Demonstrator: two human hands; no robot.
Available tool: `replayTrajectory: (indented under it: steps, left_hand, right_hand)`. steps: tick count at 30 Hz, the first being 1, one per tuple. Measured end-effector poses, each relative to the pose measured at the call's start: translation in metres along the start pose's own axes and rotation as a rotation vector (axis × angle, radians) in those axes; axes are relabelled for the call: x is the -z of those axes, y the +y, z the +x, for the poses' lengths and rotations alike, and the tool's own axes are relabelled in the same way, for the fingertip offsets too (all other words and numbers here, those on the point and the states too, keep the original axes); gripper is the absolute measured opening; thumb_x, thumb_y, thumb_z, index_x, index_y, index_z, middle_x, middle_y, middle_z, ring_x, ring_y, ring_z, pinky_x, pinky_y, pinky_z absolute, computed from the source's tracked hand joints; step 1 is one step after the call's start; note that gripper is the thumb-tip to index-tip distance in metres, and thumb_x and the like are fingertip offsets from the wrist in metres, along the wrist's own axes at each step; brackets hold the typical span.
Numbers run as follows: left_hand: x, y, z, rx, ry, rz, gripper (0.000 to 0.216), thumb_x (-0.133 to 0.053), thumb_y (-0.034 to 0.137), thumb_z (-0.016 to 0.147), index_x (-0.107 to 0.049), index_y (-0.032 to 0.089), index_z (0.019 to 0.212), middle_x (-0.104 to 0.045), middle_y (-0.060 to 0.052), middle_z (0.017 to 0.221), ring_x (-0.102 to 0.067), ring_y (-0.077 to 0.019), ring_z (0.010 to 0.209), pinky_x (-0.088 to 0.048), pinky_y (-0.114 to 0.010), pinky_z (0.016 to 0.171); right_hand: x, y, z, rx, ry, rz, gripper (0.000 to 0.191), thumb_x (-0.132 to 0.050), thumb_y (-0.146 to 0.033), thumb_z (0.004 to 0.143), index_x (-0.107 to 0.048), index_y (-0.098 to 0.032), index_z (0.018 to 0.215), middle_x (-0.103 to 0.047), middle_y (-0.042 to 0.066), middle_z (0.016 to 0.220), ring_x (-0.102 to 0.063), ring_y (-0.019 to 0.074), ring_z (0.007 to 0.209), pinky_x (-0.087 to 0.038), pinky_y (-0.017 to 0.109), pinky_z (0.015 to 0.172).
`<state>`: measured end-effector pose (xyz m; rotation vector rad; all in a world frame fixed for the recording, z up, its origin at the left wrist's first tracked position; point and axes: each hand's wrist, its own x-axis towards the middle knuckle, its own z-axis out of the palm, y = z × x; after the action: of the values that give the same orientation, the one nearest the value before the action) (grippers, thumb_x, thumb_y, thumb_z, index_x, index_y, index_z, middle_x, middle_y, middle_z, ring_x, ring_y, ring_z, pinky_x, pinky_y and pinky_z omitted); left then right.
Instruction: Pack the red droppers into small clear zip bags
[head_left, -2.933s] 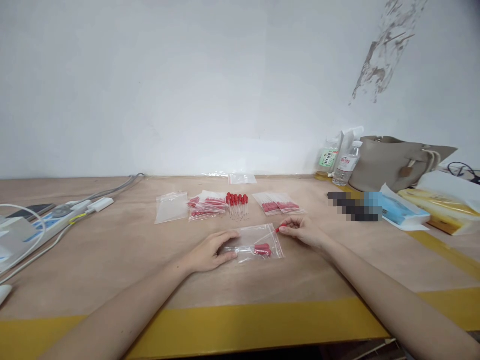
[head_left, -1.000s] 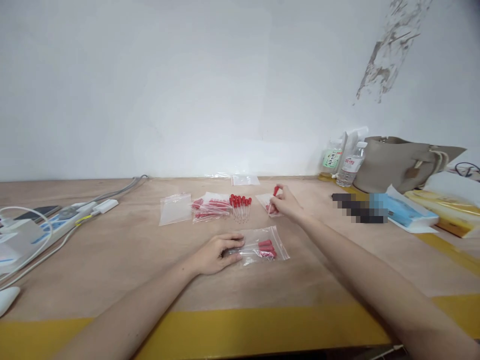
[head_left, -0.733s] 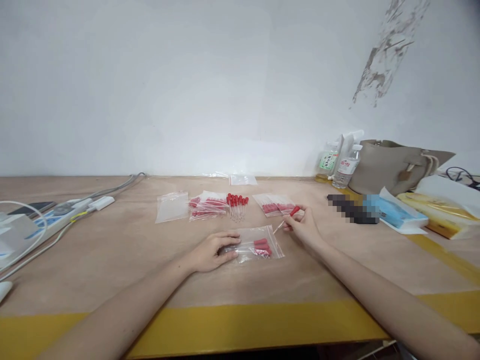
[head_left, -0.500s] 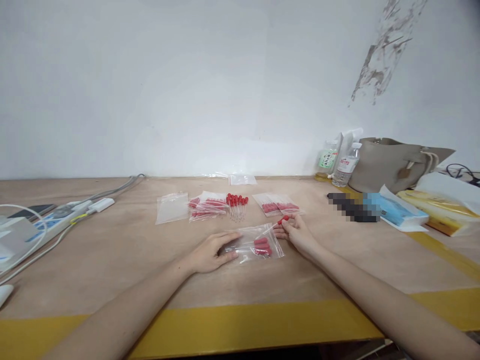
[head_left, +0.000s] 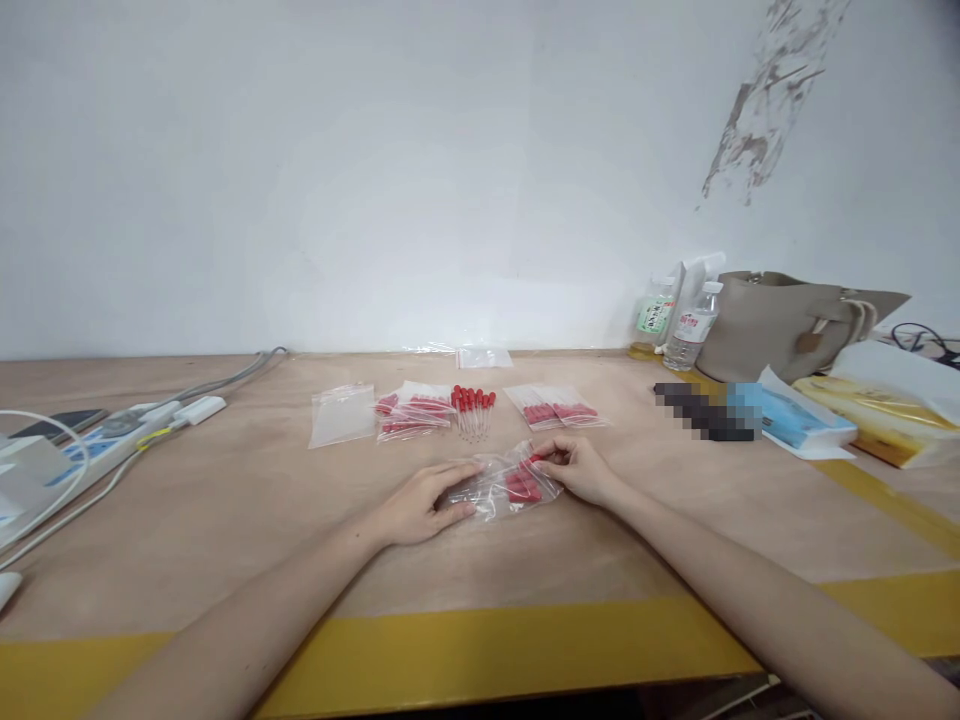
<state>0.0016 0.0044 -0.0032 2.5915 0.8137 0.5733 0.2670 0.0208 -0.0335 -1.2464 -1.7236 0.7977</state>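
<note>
A clear zip-lock bag (head_left: 491,494) lies in front of me with several red-bulbed droppers (head_left: 523,488) inside, their bulbs toward the right end. My left hand (head_left: 424,503) grips the bag's left end, thumb in front and fingers behind. At the bag's right end, my right hand (head_left: 581,468) is closed on a dropper (head_left: 534,459) by its red bulb; its thin stem points left into the bag's mouth. Behind the bag is a bunch of loose droppers (head_left: 472,402), bulbs away from me.
Filled bags (head_left: 424,408) lie left of the loose droppers, and more filled bags (head_left: 559,408) lie right. A flat clear bag (head_left: 343,414) is farther left. A power strip (head_left: 82,460) stands at the left; bottles (head_left: 691,328), a grey handbag (head_left: 772,325) and tissue packs (head_left: 806,425) are at the right.
My right hand has moved left with the dropper, pushing it farther into the bag. The bag's right end is now more crumpled. My left hand stays in place.
</note>
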Motion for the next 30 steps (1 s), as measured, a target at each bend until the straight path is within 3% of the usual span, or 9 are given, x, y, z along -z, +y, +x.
replayTrajectory:
  steps: [2,7,11,15,21,25,30]
  left_hand:
    - [0.000,0.000,0.000,-0.002,0.002,-0.001,0.047,-0.049,0.035,0.084,-0.038,0.024,0.129,-0.045,-0.004,0.129,-0.043,-0.0207,0.116,-0.034,-0.036,0.098]
    - [-0.001,-0.002,-0.001,0.010,0.006,0.003,0.047,-0.049,0.034,0.084,-0.038,0.023,0.129,-0.047,-0.005,0.127,-0.045,-0.0207,0.114,-0.036,-0.035,0.096]
    - [-0.001,-0.002,-0.001,0.017,0.005,0.013,0.047,-0.049,0.035,0.084,-0.039,0.024,0.129,-0.047,-0.005,0.127,-0.045,-0.0202,0.113,-0.036,-0.035,0.096]
    - [-0.001,-0.002,-0.001,0.022,0.000,0.026,0.047,-0.048,0.036,0.085,-0.038,0.023,0.129,-0.047,-0.006,0.127,-0.045,-0.0207,0.114,-0.036,-0.036,0.096]
    - [0.000,-0.001,-0.001,0.006,-0.018,0.039,0.043,-0.045,0.036,0.086,-0.040,0.024,0.127,-0.045,-0.005,0.129,-0.042,-0.0203,0.116,-0.034,-0.036,0.098]
    - [0.001,0.000,-0.001,-0.020,-0.031,0.057,0.033,-0.043,0.034,0.087,-0.047,0.024,0.119,-0.045,-0.004,0.127,-0.042,-0.0199,0.116,-0.034,-0.036,0.097]
    - [0.000,0.000,-0.001,-0.038,-0.007,0.029,0.031,-0.046,0.032,0.086,-0.048,0.023,0.115,-0.047,-0.005,0.125,-0.044,-0.0188,0.114,-0.035,-0.034,0.096]
  right_hand:
    - [0.001,-0.001,-0.001,-0.018,-0.026,0.022,0.021,-0.065,-0.031,0.063,-0.061,-0.013,0.073,-0.061,0.003,0.067,-0.051,0.0115,0.058,-0.041,0.024,0.055]
    - [0.011,-0.006,-0.002,0.058,-0.263,0.134,0.021,-0.066,-0.033,0.063,-0.060,-0.014,0.071,-0.063,0.003,0.073,-0.055,0.0125,0.065,-0.043,0.024,0.061]
    - [0.002,-0.003,0.001,0.037,-0.101,0.082,0.021,-0.059,-0.035,0.068,-0.061,-0.014,0.069,-0.063,0.003,0.068,-0.055,0.0128,0.062,-0.042,0.024,0.058]
    - [-0.011,0.003,0.001,0.035,0.073,-0.110,0.019,-0.057,-0.032,0.069,-0.060,-0.014,0.066,-0.059,0.001,0.060,-0.051,0.0119,0.055,-0.038,0.023,0.051]
    - [0.007,-0.005,0.005,0.096,-0.180,-0.102,0.020,-0.050,-0.030,0.072,-0.064,-0.015,0.070,-0.065,0.002,0.071,-0.056,0.0138,0.063,-0.042,0.024,0.058]
    - [0.017,-0.018,0.028,0.000,0.002,-0.278,0.017,-0.052,-0.026,0.069,-0.063,-0.013,0.068,-0.063,0.003,0.064,-0.053,0.0124,0.057,-0.038,0.022,0.053]
    - [-0.013,-0.034,0.077,-0.100,0.103,-0.568,0.012,-0.054,-0.021,0.068,-0.064,-0.015,0.071,-0.065,0.005,0.072,-0.057,0.0139,0.068,-0.039,0.021,0.060]
